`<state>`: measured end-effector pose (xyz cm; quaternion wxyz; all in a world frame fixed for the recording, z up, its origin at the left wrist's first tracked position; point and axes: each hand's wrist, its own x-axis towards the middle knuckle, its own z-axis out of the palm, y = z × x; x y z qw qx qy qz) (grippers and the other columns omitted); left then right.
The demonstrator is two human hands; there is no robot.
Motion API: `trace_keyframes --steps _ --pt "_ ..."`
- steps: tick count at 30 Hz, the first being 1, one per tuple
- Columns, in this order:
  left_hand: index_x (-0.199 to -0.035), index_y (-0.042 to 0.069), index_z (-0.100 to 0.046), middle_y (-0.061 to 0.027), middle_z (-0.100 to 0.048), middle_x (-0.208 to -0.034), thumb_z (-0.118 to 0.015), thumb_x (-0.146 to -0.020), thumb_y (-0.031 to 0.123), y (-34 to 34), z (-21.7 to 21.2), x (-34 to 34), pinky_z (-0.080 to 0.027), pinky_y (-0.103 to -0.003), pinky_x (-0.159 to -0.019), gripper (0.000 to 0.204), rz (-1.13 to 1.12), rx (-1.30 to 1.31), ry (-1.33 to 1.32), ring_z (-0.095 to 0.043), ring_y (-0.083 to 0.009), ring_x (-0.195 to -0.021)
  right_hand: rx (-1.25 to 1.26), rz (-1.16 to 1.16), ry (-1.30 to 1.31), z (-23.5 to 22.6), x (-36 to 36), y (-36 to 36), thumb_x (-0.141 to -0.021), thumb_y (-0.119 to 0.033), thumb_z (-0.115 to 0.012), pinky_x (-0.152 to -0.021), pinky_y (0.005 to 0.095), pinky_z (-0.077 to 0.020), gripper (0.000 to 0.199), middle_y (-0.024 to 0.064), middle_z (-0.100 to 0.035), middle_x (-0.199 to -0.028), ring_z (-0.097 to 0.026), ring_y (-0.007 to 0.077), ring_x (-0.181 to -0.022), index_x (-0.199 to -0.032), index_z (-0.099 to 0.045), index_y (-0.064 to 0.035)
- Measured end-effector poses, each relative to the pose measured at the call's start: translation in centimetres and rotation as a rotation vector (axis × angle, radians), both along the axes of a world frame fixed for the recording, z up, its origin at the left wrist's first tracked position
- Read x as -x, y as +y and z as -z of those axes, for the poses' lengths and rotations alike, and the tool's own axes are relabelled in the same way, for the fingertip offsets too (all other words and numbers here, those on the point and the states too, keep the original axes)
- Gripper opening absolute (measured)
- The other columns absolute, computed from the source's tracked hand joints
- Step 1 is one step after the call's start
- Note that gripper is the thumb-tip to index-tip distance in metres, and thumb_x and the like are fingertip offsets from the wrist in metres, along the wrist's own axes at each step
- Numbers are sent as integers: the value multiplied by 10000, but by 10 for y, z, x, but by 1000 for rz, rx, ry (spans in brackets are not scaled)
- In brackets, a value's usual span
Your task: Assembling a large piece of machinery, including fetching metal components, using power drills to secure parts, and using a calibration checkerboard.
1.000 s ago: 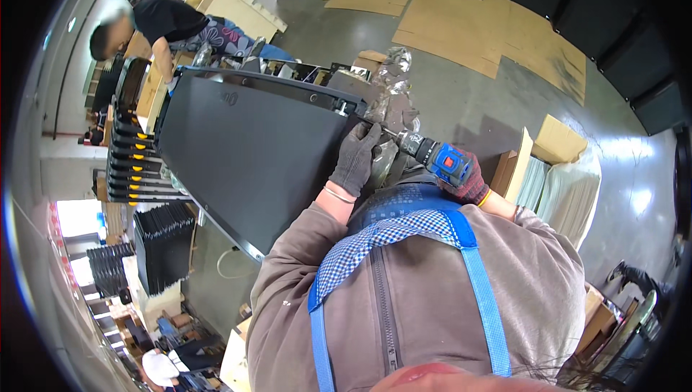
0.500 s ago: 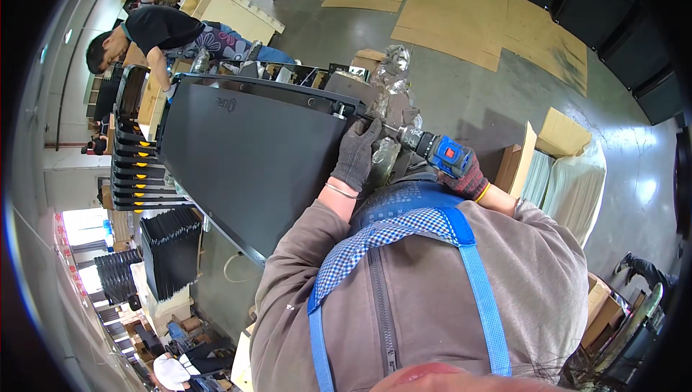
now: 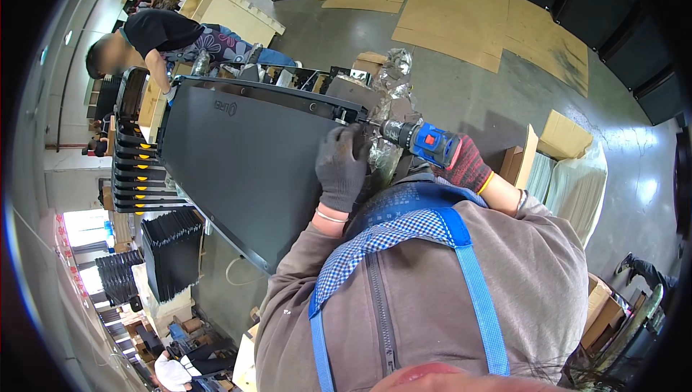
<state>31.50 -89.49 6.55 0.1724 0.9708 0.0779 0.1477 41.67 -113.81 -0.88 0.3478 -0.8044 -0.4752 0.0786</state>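
My right hand, in a dark red and black knit glove with a yellow cuff, grips a blue and black power drill. The drill's bit points left at the near right corner of a large dark grey panel, where a small metal fitting sits. My left hand, in a dark grey glove, rests at the panel's right edge just below that corner. Its thumb stands apart from its fingers, and nothing shows between them. The fingertips partly hide the panel's edge.
Crumpled clear plastic wrap lies beyond the drill. At the panel's far left a co-worker leans in with a hand on it. Stacked black frames stand left. An open cardboard box is on the right, and cardboard sheets cover the floor.
My left hand has drawn back and to the left from the bit's tip, its fingers parting. The drill and my right hand have shifted slightly left and up toward the panel corner.
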Motion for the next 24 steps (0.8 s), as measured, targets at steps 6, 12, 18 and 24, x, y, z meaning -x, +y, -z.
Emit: trace_keyframes --steps 6,12,18,24 --pt "-1298 105 -504 -80 -503 -1287 -769 -684 215 19 -9 10 -409 -449 -911 677 -233 -453 136 -459 -315 -1154 -84 80 183 -24 -2 2 -611 -239 -774 -775 377 -533 558 119 -667 -954 -641 338 -862 -1123 -602 -101" --pt "-1332 113 -486 -72 -520 -1269 -775 -679 228 22 -11 7 -411 -458 -906 723 -220 -422 156 -460 -306 -1157 -122 1 -44 6 -2 4 -618 -240 -773 -754 388 -535 559 121 -670 -958 -642 344 -855 -1129 -597 -97" --pt "-1291 116 -526 -61 -569 -1200 -807 -619 238 24 -11 7 -431 -438 -896 738 -206 -434 112 -503 -296 -1114 -49 84 50 2 -5 5 -629 -238 -773 -727 401 -536 558 136 -667 -961 -640 358 -867 -1139 -593 -100" --pt "-1263 137 -558 -58 -579 -1178 -811 -595 245 29 -11 6 -441 -434 -879 722 -192 -404 105 -528 -285 -1084 -104 74 144 9 -7 8 -638 -241 -772 -739 399 -539 542 146 -666 -986 -644 353 -891 -1132 -599 -100"
